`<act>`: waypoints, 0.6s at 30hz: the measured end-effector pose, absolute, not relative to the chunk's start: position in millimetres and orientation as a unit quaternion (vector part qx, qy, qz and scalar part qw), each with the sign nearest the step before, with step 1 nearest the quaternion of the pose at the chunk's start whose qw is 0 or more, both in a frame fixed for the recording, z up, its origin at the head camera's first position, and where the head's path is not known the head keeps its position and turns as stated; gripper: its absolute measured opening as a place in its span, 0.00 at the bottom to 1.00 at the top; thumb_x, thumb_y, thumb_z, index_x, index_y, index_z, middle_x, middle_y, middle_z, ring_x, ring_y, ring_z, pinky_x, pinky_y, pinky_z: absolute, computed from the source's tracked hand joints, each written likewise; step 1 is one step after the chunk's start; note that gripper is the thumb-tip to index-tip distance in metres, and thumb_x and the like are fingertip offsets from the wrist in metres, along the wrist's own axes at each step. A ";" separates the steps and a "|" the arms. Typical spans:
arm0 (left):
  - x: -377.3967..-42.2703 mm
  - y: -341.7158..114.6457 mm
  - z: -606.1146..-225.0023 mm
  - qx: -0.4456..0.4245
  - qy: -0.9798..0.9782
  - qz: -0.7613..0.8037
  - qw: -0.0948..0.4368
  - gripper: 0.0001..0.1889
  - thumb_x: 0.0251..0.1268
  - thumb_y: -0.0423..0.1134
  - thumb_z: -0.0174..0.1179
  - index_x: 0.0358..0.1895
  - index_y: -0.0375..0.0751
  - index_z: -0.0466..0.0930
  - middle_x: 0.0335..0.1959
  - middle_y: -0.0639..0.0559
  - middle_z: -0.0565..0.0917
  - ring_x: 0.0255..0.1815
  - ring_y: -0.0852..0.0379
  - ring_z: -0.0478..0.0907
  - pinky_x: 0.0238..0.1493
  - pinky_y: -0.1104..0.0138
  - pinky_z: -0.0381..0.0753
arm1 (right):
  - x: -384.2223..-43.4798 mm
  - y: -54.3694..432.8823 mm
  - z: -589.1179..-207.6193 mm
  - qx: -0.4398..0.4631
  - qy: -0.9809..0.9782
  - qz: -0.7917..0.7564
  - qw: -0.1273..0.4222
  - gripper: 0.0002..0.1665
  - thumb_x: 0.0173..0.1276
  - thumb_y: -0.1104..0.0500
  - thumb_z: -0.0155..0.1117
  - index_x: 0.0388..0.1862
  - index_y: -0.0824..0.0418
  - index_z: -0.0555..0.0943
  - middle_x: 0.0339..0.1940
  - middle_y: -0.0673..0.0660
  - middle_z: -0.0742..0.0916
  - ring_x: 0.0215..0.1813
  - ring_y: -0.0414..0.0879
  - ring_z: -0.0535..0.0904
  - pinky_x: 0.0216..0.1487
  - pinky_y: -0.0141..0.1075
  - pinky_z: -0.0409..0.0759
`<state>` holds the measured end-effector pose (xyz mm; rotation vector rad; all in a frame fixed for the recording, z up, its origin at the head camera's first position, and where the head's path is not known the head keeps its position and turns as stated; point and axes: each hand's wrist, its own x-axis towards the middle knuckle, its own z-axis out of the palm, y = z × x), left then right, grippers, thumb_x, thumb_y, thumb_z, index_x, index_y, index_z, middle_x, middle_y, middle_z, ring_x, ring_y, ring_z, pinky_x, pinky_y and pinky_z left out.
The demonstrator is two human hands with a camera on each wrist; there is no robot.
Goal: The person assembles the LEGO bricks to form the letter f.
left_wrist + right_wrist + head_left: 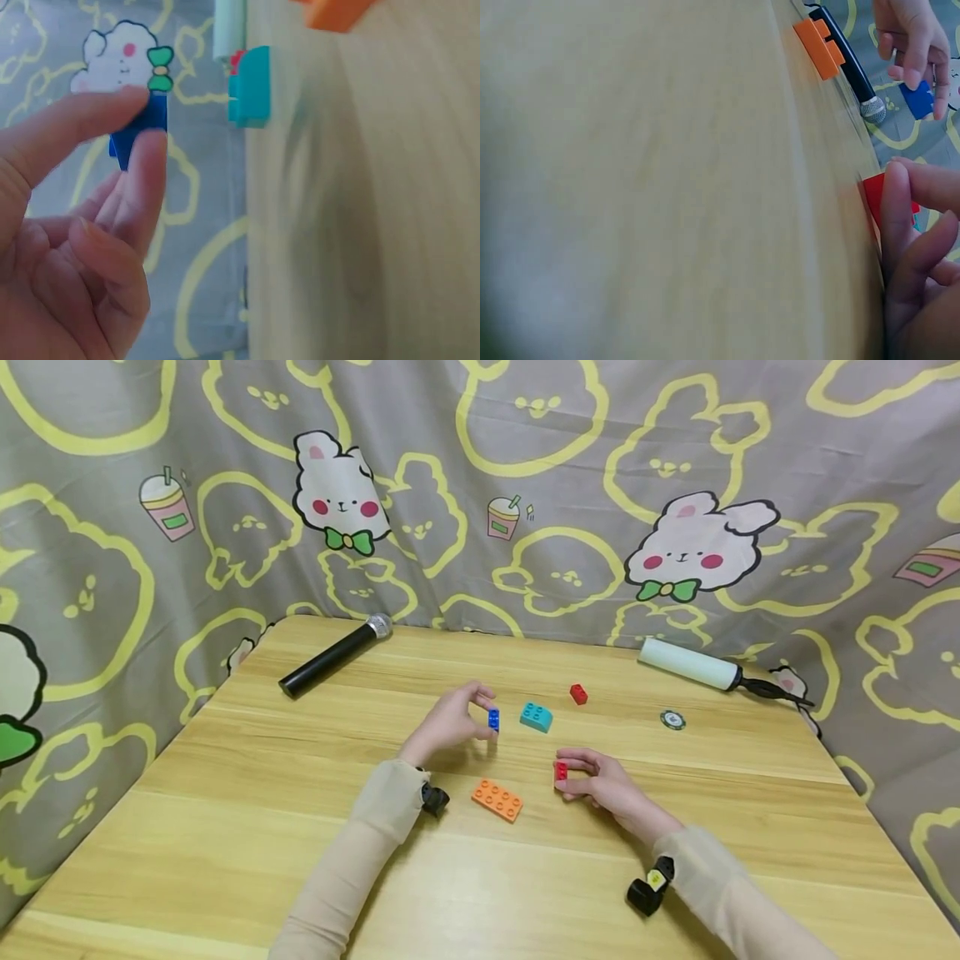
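Between thumb and fingers my left hand (452, 720) pinches a small blue toy brick (493, 720), held above the table. The left wrist view shows the same blue brick (144, 129) between the fingertips. My right hand (604, 783) grips a small red brick (561, 774) low at the table; whether the brick touches the wood I cannot tell. An orange brick with several studs (497, 800) lies between the two forearms. Just right of the left hand sits a teal brick (536, 717) with one curved end. A second red brick (578, 694) stands farther back.
At the back left of the wooden table (225, 810) lies a black microphone (333, 657). A pale green hand pump (690, 664) with a black nozzle lies at the back right, behind a round poker chip (672, 720). A patterned curtain (442, 527) hangs behind the table.
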<state>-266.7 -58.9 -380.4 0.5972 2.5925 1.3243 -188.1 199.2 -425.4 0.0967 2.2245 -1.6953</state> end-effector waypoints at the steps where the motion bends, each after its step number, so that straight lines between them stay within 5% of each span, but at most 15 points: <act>1: -266.3 -58.1 -378.6 0.199 0.871 0.442 0.080 0.30 0.47 0.33 0.73 0.57 0.39 0.73 0.48 0.50 0.83 0.57 0.42 0.75 0.60 0.52 0.70 | -189.7 197.7 -425.7 0.035 0.783 -0.598 0.170 0.36 0.62 0.61 0.68 0.68 0.63 0.67 0.63 0.65 0.77 0.30 0.38 0.83 0.20 0.27 0.63; 8: -258.5 -49.3 -364.8 0.215 0.874 0.431 0.060 0.29 0.46 0.33 0.74 0.55 0.39 0.74 0.47 0.48 0.83 0.54 0.42 0.76 0.59 0.52 0.71 | -201.4 186.9 -427.6 0.045 0.779 -0.604 0.164 0.34 0.62 0.62 0.67 0.67 0.62 0.68 0.61 0.63 0.78 0.30 0.38 0.83 0.20 0.27 0.62; 15: -249.3 -34.9 -357.5 0.251 0.875 0.408 0.075 0.26 0.47 0.34 0.74 0.53 0.39 0.77 0.48 0.47 0.83 0.33 0.52 0.79 0.46 0.61 0.76 | -209.4 176.0 -428.0 0.027 0.773 -0.613 0.163 0.36 0.62 0.62 0.67 0.68 0.62 0.68 0.62 0.64 0.77 0.30 0.37 0.83 0.20 0.27 0.63; 18: -247.2 -28.4 -358.5 0.272 0.871 0.401 0.086 0.25 0.48 0.34 0.74 0.52 0.38 0.77 0.48 0.46 0.83 0.39 0.50 0.80 0.45 0.62 0.77 | -211.6 171.6 -429.3 0.017 0.768 -0.620 0.161 0.37 0.60 0.62 0.68 0.68 0.62 0.67 0.61 0.65 0.78 0.31 0.39 0.84 0.19 0.26 0.64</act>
